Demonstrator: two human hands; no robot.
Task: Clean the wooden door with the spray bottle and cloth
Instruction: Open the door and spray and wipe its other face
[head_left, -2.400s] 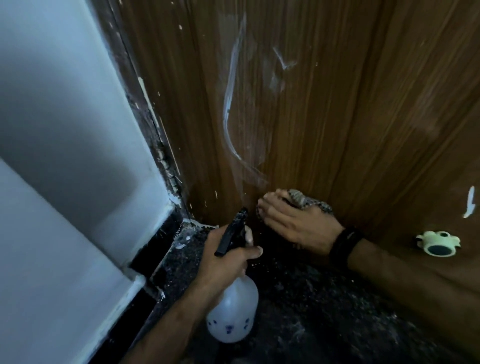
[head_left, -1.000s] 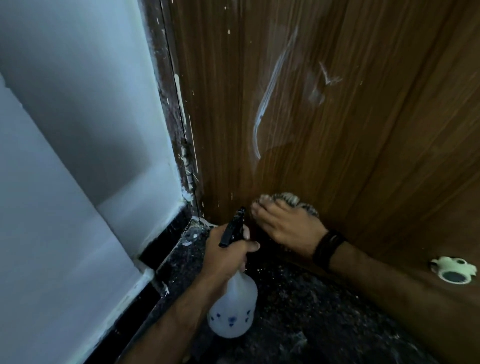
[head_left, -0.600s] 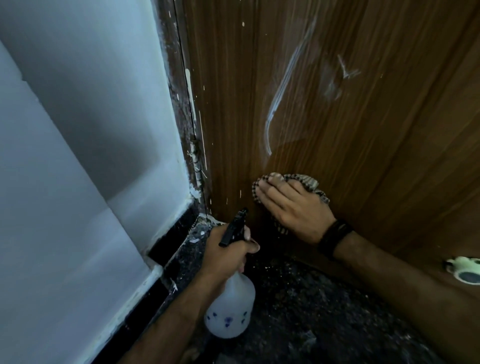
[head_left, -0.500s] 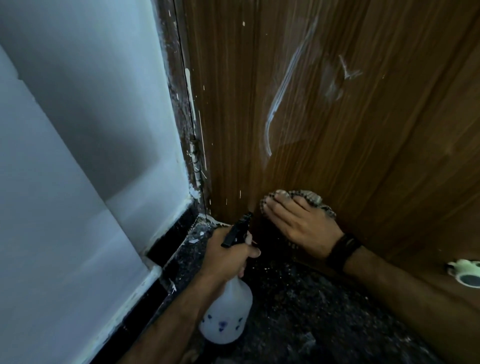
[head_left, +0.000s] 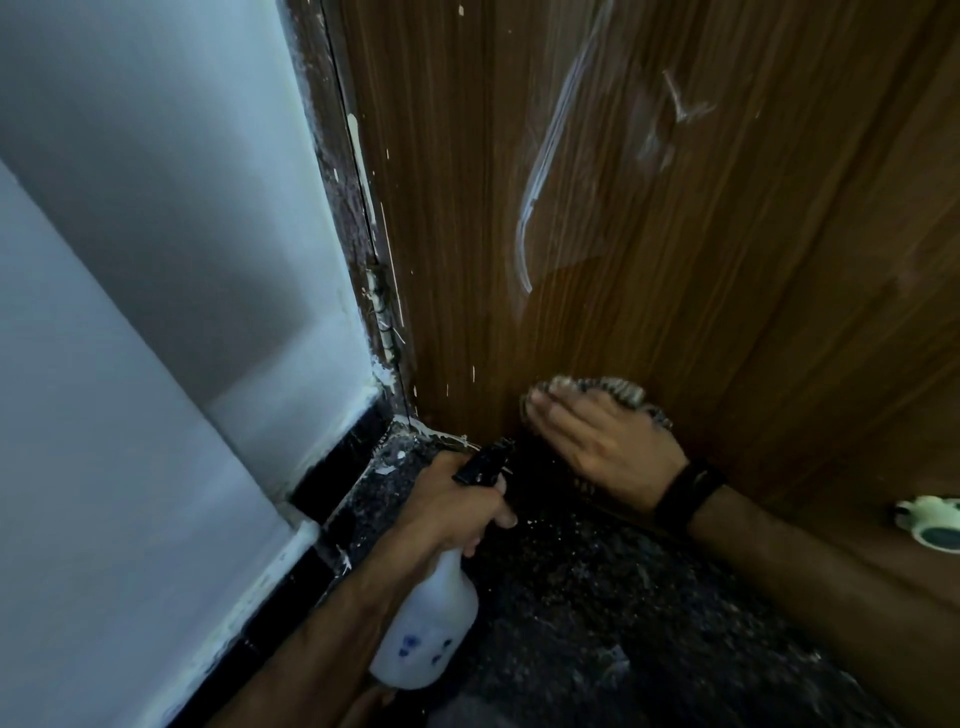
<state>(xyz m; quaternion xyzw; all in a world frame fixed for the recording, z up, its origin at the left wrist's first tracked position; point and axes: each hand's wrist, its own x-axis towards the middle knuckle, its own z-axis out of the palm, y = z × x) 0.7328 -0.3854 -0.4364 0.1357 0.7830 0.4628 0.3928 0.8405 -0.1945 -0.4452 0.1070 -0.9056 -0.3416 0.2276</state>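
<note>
Wiping low on the door, bottle held ready.

At far left stands the wall (head_left: 156, 260), then the paint-flecked frame (head_left: 358, 218) in the corner. The left hand (head_left: 447, 509) is clenched round the neck of the bottle (head_left: 431, 629), its black nozzle aimed at the foot of the door (head_left: 753, 234); a stray squeeze this close could wet the floor (head_left: 597, 597) or the other hand instead of the wood. To its right the right hand (head_left: 602, 447) presses the cloth (head_left: 618, 389) flat against the door with straight fingers, not grasping it, so the cloth might slip from under the palm and fall. The white smear (head_left: 535, 208) higher up looks unwiped and could be missed. A round stopper (head_left: 930, 525) sits on the door at far right.
</note>
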